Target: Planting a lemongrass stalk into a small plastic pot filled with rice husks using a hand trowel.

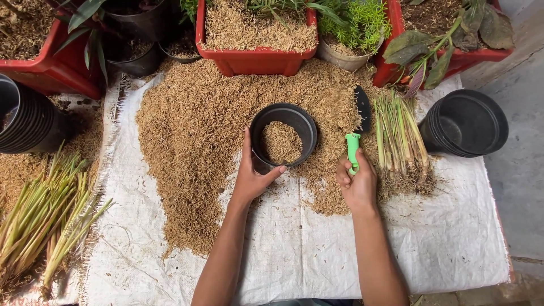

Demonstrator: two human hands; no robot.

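Note:
A small black plastic pot stands in a heap of brown husk on a white woven sheet. Some husk lies in the pot's bottom. My left hand grips the pot's near rim and wall. My right hand is closed around the green handle of a trowel, whose dark blade points away into the husk heap. A bundle of green-stemmed seedlings lies just right of the trowel.
Stacks of black pots stand at the right and far left. More seedling bundles lie at the left. Red planters with husk and plants line the far edge.

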